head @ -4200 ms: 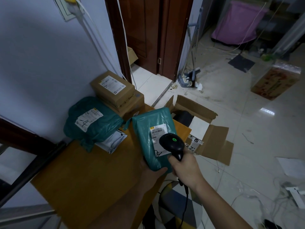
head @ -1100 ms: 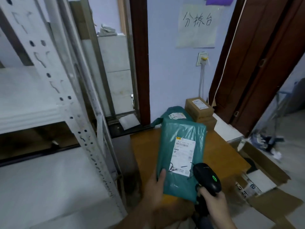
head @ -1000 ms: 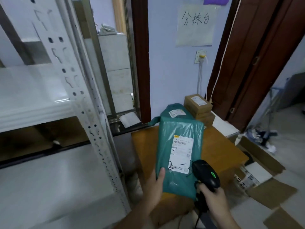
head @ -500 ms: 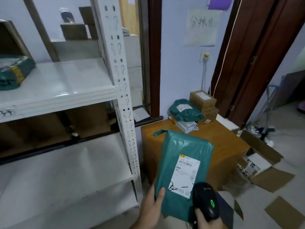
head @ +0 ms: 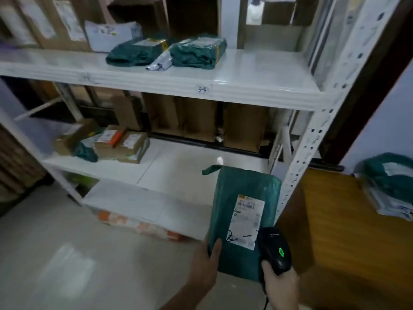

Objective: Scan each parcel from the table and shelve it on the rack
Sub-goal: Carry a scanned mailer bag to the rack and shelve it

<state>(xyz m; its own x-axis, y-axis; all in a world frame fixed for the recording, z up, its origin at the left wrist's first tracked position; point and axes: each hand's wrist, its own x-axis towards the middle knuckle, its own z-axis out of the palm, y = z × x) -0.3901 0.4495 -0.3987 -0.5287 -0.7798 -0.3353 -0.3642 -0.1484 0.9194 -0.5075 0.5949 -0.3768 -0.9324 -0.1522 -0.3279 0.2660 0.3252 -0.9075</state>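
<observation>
A green plastic parcel (head: 242, 198) with a white address label is held upright in my left hand (head: 204, 268), which grips its lower left corner. My right hand (head: 280, 289) holds a black barcode scanner (head: 276, 251) with a green light, close to the parcel's lower right edge. The white metal rack (head: 299, 173) fills the view ahead; the parcel hangs in front of its middle shelf (head: 169, 166). At the right stands the wooden table (head: 348, 231) with another green parcel (head: 388, 175) on it.
Two green parcels (head: 196, 52) and several cardboard boxes (head: 53, 21) sit on the upper shelf, marked 34. Small boxes (head: 125, 144) lie at the left of the middle shelf. An orange and white box (head: 138, 224) rests on the floor under the lowest shelf.
My view has swung left from the table to face the rack. The green parcel and the scanner stay in my hands, now in front of the shelves instead of the table.
</observation>
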